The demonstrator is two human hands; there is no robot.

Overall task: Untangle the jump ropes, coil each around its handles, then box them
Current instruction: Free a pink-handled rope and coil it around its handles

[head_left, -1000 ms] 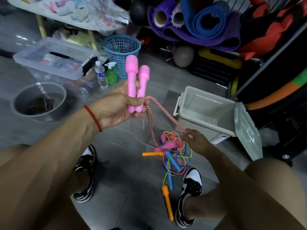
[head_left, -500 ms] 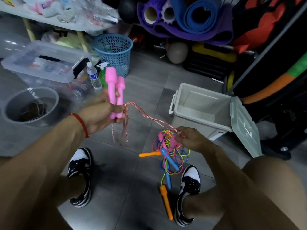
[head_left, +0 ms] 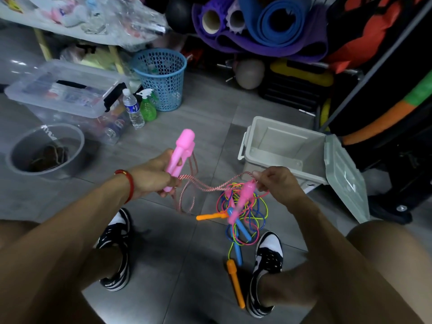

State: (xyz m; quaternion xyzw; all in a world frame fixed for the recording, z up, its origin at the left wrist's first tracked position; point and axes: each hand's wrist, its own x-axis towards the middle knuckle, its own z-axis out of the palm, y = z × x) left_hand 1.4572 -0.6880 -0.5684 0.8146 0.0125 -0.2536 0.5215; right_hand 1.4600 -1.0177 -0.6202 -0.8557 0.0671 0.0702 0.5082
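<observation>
My left hand (head_left: 153,177) grips two pink handles (head_left: 181,150) held side by side, tips pointing up. Their red-and-white braided rope (head_left: 210,187) runs from under that hand across to my right hand (head_left: 277,183), which pinches it; loops of it hang down between the hands. Below my right hand, on the floor, lies a tangle of thin pink, blue and yellow ropes (head_left: 247,213) with a blurred pink handle (head_left: 243,197), blue handles (head_left: 238,226) and orange handles (head_left: 235,285). An open grey box (head_left: 280,150) stands on the floor to the right, its lid (head_left: 346,178) hanging off its right side.
My two black-and-white shoes (head_left: 267,267) flank the tangle. A grey bucket (head_left: 44,150), a clear lidded bin (head_left: 67,94), a water bottle (head_left: 133,108), a green spray bottle (head_left: 147,108) and a blue basket (head_left: 161,78) stand at the left. Rolled mats (head_left: 268,26) are piled behind.
My left hand has lowered the pink handles toward the floor. My right hand has risen from the tangle, drawing the braided rope up and to the right.
</observation>
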